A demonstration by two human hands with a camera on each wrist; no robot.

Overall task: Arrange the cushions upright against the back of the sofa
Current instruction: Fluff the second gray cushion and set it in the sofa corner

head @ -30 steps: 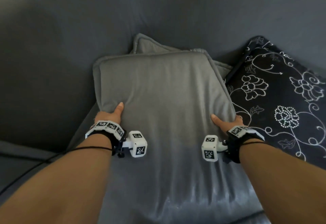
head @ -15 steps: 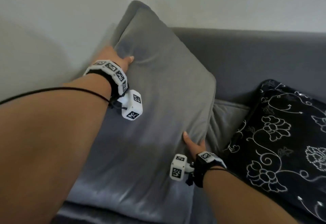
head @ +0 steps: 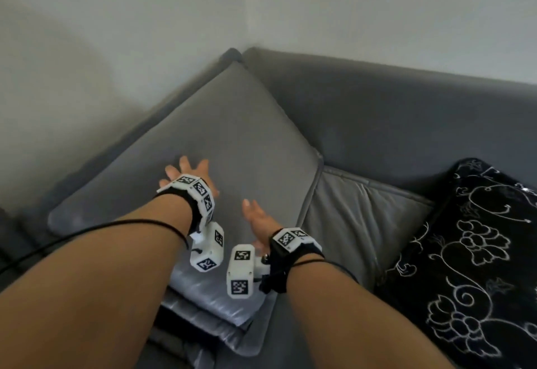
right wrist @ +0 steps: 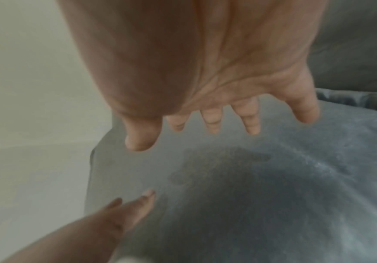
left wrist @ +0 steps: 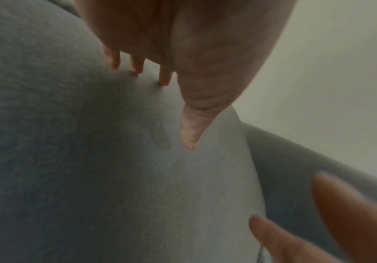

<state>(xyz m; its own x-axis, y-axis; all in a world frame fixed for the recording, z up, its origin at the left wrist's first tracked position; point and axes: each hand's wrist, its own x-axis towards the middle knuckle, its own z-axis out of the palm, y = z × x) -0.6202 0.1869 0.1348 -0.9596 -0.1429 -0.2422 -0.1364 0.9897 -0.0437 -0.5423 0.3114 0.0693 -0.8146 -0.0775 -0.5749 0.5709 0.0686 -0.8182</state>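
Grey cushion (head: 232, 150) leans tilted in sofa (head: 392, 124) corner. L hand (head: 190, 175) flat on it, fingers spread. R hand (head: 257, 217) open, holding nothing. Floral cushion (head: 476, 252) at right.

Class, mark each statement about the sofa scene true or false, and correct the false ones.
1. The large plain grey cushion leans in the corner of the dark grey sofa. True.
2. The left hand grips the grey cushion's edge. False: its fingers are spread straight, fingertips touching the cushion's face.
3. The black cushion with white floral embroidery lies right of the grey ones. True.
4. The right hand holds the black cushion. False: it is open over the plain grey cushion.
5. A second, smaller grey cushion lies between them. True.
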